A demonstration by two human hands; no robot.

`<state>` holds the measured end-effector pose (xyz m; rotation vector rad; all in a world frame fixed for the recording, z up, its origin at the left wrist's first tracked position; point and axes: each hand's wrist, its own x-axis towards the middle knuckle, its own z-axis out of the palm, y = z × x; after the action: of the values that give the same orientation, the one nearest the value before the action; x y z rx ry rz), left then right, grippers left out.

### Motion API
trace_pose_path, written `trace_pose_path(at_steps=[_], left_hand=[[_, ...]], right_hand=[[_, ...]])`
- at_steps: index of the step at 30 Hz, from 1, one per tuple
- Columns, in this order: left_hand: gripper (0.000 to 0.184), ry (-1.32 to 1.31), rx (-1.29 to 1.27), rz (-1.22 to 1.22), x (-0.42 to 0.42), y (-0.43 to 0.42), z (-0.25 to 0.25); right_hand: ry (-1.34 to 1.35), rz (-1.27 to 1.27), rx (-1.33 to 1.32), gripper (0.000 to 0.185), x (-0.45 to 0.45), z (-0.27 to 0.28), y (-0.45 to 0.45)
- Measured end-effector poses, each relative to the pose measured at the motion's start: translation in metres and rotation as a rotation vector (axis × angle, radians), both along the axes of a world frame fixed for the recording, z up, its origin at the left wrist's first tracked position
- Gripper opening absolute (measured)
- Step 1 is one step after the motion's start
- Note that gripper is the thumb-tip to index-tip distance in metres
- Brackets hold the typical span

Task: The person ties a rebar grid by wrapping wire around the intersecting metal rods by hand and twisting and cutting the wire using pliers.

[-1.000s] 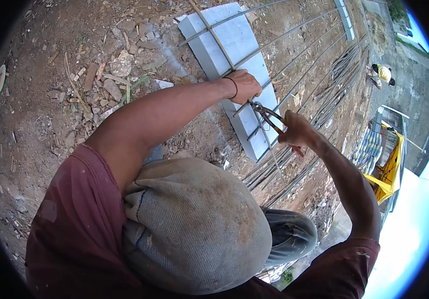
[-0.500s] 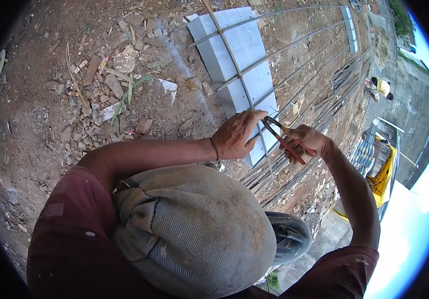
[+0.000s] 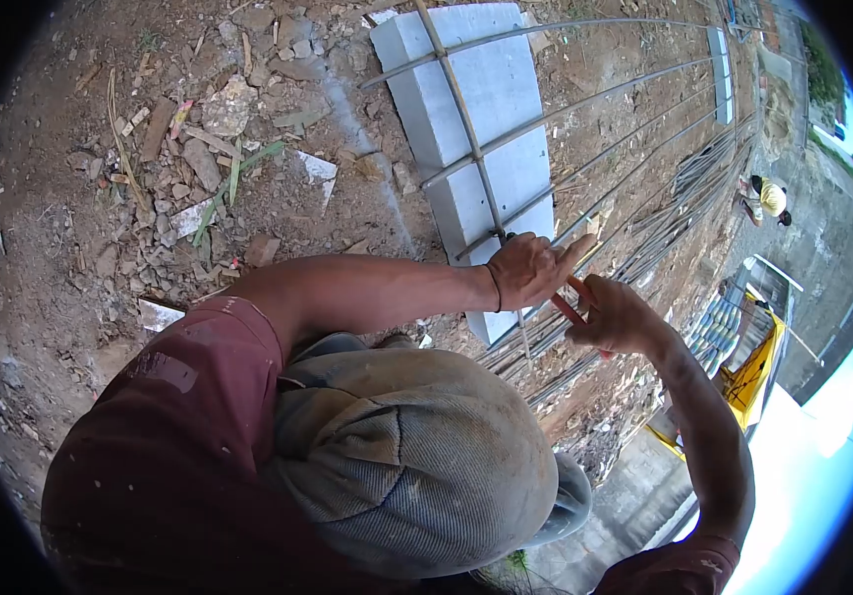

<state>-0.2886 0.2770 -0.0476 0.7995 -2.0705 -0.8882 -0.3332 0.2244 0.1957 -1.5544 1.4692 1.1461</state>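
Long thin steel bars (image 3: 595,97) cross a thicker bar (image 3: 461,104) above a pale grey block (image 3: 496,79). My left hand (image 3: 527,270) is closed beside a bar crossing near the block's lower end; its fingers hide the pliers' jaws, and what they pinch is too small to tell. The right hand (image 3: 617,315) is wrapped round the red handles of the pliers (image 3: 570,300), which point toward the left hand. Both hands are close together, above the bars.
More bars lie bundled on the ground (image 3: 684,218) beyond the hands. A second pale block (image 3: 721,74) supports the bars farther off. Rubble (image 3: 203,164) is scattered at the left. Another person (image 3: 771,198) bends down at the far right, near a yellow tarp (image 3: 758,377).
The left hand has moved right, over the pliers' jaws, which showed before. My right hand has dropped slightly with the pliers. The view has shifted a little.
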Motion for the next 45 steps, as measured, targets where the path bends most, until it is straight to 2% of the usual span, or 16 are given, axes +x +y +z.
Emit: trace_pose_path(at_steps=[2, 5, 9, 10, 11, 14, 18, 21, 24, 26, 29, 31, 39, 41, 42, 45], left_hand=[[0.087, 0.287, 0.074, 0.02, 0.017, -0.014, 0.016], [0.085, 0.146, 0.479, -0.067, 0.036, -0.029, 0.041], [0.103, 0.258, 0.15, 0.119, 0.048, -0.001, 0.035], [0.089, 0.304, 0.061, 0.174, 0.052, 0.001, 0.04], [0.077, 0.17, 0.12, 0.06, 0.052, -0.001, 0.045], [0.055, -0.007, 0.151, -0.047, 0.033, -0.004, 0.041], [0.042, 0.035, 0.233, -0.061, 0.033, -0.028, 0.043], [0.066, 0.048, 0.318, -0.278, 0.04, -0.041, 0.039], [0.086, 0.241, 0.472, -0.34, 0.082, -0.068, 0.049], [0.075, 0.543, 0.476, -0.213, 0.115, -0.088, 0.05], [0.06, 0.693, 0.369, -0.156, 0.168, -0.108, 0.054], [0.045, 0.837, 0.666, -0.133, 0.187, -0.11, 0.058], [0.033, 0.694, 0.612, 0.011, 0.161, -0.094, 0.043], [0.031, 0.721, 0.654, 0.054, 0.164, -0.088, 0.039], [0.03, 0.724, 0.673, 0.099, 0.169, -0.085, 0.037], [0.027, 0.777, 0.685, 0.201, 0.178, -0.081, 0.035]], right_hand=[[0.116, 0.674, -0.529, 0.025, 0.002, -0.002, 0.025], [0.162, 0.881, -0.654, 0.022, 0.002, -0.01, 0.006], [0.248, -0.321, 0.143, 0.045, -0.016, -0.016, -0.031], [0.238, -0.701, 0.268, 0.045, -0.021, -0.015, -0.032], [0.242, -0.703, 0.268, 0.045, -0.025, -0.015, -0.027], [0.161, -0.469, 0.24, 0.036, -0.028, -0.013, -0.008], [0.125, 0.942, -0.734, 0.026, -0.004, -0.019, 0.036], [0.175, 0.94, -0.696, 0.031, -0.01, -0.026, 0.023], [0.208, 0.07, 0.002, 0.035, -0.008, -0.023, -0.008], [0.316, -0.309, 0.078, 0.033, 0.002, -0.023, -0.009], [0.247, -0.39, -0.022, 0.036, -0.034, -0.047, 0.03], [0.217, -0.37, -0.087, 0.035, -0.039, -0.051, 0.035], [0.074, -0.054, -0.395, 0.035, -0.053, -0.054, 0.062], [0.15, -0.594, -0.021, 0.037, -0.03, -0.038, 0.037], [-0.092, -0.93, 0.224, 0.04, -0.035, -0.03, 0.027], [-0.172, -1.038, 0.333, 0.04, -0.037, -0.026, 0.015]])
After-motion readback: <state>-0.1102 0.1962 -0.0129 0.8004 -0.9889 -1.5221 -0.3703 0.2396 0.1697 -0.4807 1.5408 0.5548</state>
